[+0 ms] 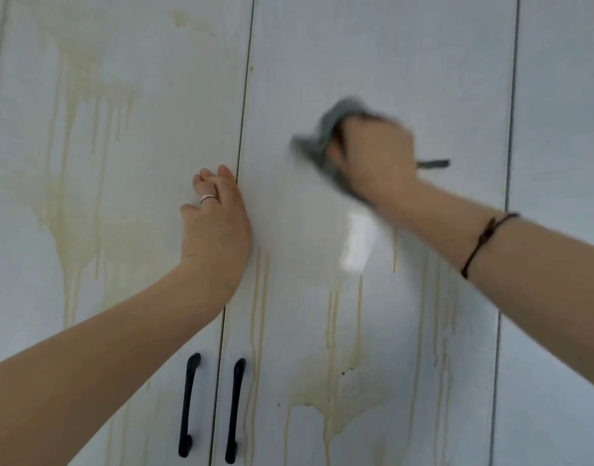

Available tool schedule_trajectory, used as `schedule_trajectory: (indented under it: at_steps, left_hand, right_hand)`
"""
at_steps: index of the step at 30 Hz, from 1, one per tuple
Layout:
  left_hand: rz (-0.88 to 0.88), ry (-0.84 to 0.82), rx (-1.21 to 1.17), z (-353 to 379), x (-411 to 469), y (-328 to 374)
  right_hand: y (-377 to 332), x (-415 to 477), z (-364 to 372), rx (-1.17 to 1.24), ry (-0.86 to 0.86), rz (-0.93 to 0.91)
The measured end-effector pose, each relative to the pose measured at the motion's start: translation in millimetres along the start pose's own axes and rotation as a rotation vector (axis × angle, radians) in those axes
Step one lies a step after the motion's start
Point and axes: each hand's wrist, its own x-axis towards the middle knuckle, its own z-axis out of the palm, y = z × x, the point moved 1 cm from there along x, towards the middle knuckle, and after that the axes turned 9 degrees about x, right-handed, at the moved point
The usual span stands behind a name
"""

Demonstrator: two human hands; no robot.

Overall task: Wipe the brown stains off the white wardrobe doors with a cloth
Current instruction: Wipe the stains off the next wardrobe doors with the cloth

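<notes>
Where brown drips (332, 314) streak white doors (389, 62) (glossy), cloth (322, 136) touches.

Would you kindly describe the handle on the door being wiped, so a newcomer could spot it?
Take the white door that the grey cloth wipes. At its lower left edge hangs a vertical black handle; its twin sits left of the gap.

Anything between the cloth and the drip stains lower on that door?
Nothing visible. The cloth, gripped by the right hand, is on the same door as the brown drips below it, with only bare surface between. The left hand rests by the seam, off to the side.
</notes>
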Motion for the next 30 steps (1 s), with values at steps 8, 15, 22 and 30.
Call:
schedule_trajectory:
  at_steps: [8, 15, 22, 30]
  left_hand:
    - [-0.031, -0.019, 0.031, 4, -1, 10]
    - [-0.037, -0.002, 0.035, -2, -2, 7]
    - [-0.052, 0.017, 0.032, 4, -4, 8]
    - [-0.105, -0.010, -0.129, -3, -8, 8]
  right_hand:
    - [-29, -38, 3, 0.109, 0.120, 0.089]
    - [-21, -81, -6, 0.124, -0.255, -0.284]
    - [70, -8, -16, -0.048, 0.115, 0.307]
    - [-23, -144, -27, 0.154, -0.205, -0.190]
